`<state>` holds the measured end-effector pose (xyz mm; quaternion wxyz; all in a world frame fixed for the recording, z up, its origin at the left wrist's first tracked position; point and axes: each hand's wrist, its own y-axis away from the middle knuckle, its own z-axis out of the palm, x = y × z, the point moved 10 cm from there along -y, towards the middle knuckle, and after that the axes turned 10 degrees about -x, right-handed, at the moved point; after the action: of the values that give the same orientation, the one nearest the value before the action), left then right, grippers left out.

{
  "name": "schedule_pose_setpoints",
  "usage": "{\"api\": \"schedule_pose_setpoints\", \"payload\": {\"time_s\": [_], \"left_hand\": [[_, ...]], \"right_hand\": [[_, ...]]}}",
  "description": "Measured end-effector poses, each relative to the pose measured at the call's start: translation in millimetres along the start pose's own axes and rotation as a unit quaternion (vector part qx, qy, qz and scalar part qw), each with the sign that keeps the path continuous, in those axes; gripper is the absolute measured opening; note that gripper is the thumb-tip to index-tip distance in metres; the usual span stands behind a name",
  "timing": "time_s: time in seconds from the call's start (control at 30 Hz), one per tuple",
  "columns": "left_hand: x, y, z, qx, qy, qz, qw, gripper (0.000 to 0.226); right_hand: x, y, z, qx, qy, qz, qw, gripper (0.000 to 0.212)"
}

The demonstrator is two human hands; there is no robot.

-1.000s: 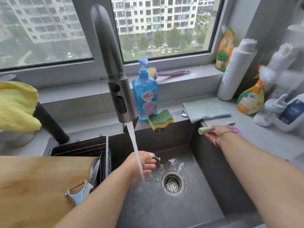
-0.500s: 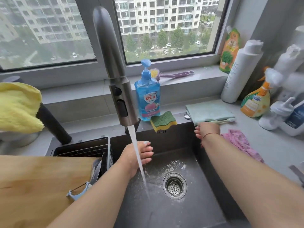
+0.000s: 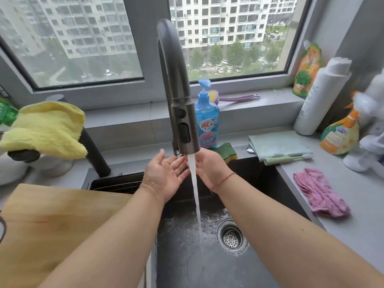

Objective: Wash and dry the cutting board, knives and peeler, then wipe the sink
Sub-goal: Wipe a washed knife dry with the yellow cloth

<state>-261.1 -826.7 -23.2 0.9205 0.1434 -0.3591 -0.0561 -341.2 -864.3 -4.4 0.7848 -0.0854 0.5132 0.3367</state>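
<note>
Water runs from the dark faucet (image 3: 180, 113) into the dark sink (image 3: 207, 262). My left hand (image 3: 166, 175) is held palm up just left of the stream, fingers spread and relaxed, holding nothing. My right hand (image 3: 209, 165) is on the other side of the stream, fingers reaching up behind the faucet head, also holding nothing. The wooden cutting board (image 3: 52, 225) lies across the counter at the left, partly under my left forearm. Knives and peeler are hidden from view. A pale green toothbrush-like brush (image 3: 288, 159) lies on the folded green cloth (image 3: 278, 144).
A blue soap bottle (image 3: 206, 121) and green-yellow sponge (image 3: 226, 151) stand behind the sink. A pink cloth (image 3: 320, 194) lies on the right counter, bottles (image 3: 320, 100) beyond it. A yellow towel (image 3: 45, 129) hangs at the left. The drain strainer (image 3: 231, 238) sits in the basin.
My right hand left the small brush on the green cloth and came to the stream. My left hand rose from low in the sink to just under the faucet head.
</note>
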Motion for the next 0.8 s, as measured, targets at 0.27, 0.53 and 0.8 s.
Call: {"api": "schedule_pose_setpoints", "payload": {"time_s": [0.27, 0.53, 0.8], "left_hand": [[2.6, 10.2, -4.2, -0.001, -0.053, -0.011, 0.999, 0.066], [52.7, 57.8, -77.4, 0.200, -0.184, 0.087, 0.958, 0.042], [172.2, 117.4, -113.1, 0.327, -0.146, 0.281, 0.890, 0.069]], "right_hand": [[-16.4, -0.8, 1.5, 0.020, 0.031, -0.012, 0.999, 0.027], [39.6, -5.0, 35.8, -0.030, 0.345, 0.074, 0.935, 0.015], [32.5, -4.2, 88.2, -0.021, 0.363, 0.044, 0.931, 0.016]]}}
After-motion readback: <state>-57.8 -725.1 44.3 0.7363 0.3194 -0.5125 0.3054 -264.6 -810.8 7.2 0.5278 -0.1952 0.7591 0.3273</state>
